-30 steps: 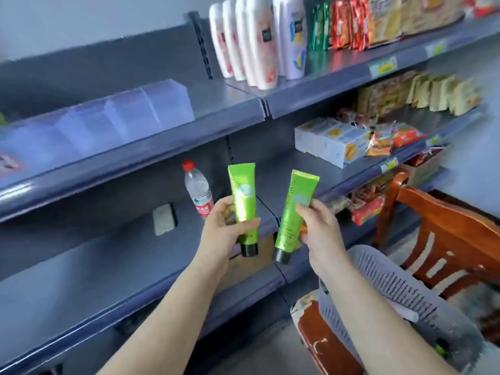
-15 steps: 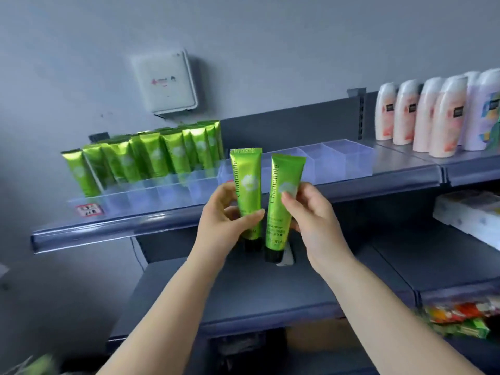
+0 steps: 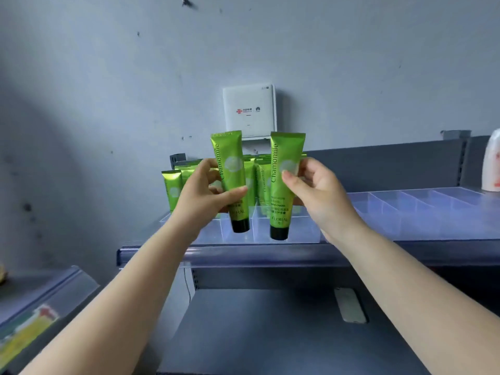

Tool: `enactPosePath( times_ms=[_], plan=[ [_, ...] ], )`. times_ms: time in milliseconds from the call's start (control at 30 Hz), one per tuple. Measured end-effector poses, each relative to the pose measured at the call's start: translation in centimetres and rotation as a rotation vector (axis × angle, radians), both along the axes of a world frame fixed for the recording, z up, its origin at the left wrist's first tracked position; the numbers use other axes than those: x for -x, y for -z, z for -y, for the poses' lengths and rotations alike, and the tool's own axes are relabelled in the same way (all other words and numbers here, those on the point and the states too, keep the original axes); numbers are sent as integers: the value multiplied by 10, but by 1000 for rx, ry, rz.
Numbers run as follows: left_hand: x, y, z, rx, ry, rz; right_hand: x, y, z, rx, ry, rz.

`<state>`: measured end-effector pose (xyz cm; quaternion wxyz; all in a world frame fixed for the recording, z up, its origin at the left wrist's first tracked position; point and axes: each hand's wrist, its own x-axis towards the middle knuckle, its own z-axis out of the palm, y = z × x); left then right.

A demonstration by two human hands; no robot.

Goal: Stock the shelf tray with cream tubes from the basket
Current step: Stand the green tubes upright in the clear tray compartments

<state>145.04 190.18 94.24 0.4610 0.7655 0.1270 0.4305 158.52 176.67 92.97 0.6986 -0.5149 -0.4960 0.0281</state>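
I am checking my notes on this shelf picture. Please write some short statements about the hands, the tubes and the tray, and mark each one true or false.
1. Each hand holds one green tube. True: the left hand grips the left tube and the right hand pinches the right tube.
2. Both held tubes have their black caps pointing up. False: the caps point down.
3. More green tubes already stand in the clear tray. True.
4. The held tubes are lying in the tray. False: they are held in front of it.
5. A white box hangs on the wall. True.
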Motion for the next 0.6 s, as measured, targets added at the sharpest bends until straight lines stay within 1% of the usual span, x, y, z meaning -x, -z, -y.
enactPosePath(
  times_ms=[133,233,400,500,600],
  plan=[
    [5,-22,-38,-52,13,-30,-1,-24,-34,-13,-20,6],
    [9,-37,-63,-3,63,-69,-5,-35,-56,22,-15,29],
    [9,-57,-94,-58,77,-218,-9,-47,-85,114,-31,67],
    [6,-65,-106,-80,85,-300,-10,-51,-98,193,-71,42],
    [3,-68,-116,-121,93,-378,-12,-51,-110,263,-57,26]
  ],
)
